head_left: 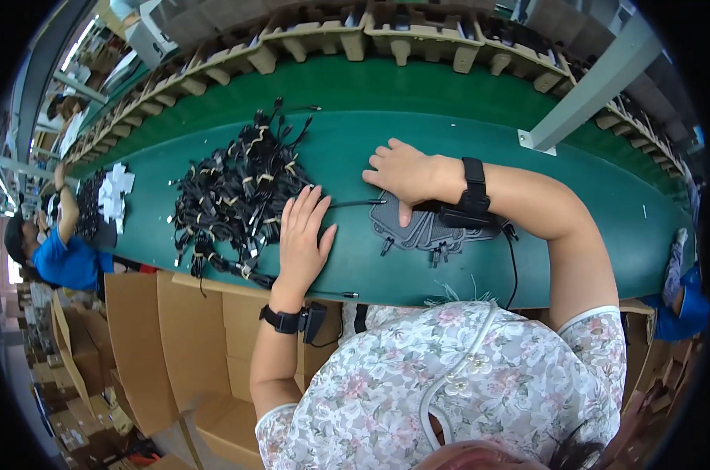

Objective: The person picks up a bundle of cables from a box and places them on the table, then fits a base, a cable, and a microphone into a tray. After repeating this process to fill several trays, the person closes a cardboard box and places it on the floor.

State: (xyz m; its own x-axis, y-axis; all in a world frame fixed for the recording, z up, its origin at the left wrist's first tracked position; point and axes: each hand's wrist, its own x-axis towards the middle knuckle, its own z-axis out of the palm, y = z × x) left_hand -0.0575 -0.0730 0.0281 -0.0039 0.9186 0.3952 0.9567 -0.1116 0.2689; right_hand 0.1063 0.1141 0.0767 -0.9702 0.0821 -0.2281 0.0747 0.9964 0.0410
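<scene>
My left hand point(302, 235) lies flat with its fingers stretched out, at the right edge of a heap of black cables point(241, 184) bundled with tan ties. From beside its fingertips a single black cable point(355, 204) runs right, its plug close to the grey pieces. Another cable end point(345, 294) sticks out below that hand near the table edge. My right hand point(406, 176) reaches over a fanned stack of flat dark-grey pieces point(429, 231) with short black prongs. Its fingers are apart, and its thumb points down onto the stack's upper left; part of the stack is hidden beneath the wrist.
Brown moulded trays point(425, 43) line the far side of the green table point(355, 149). A grey metal post point(597, 82) stands at the right. Open cardboard boxes point(190, 337) are below at left. A co-worker in blue point(57, 254) is beyond white pieces point(116, 192); another person's blue sleeve point(684, 305) shows far right.
</scene>
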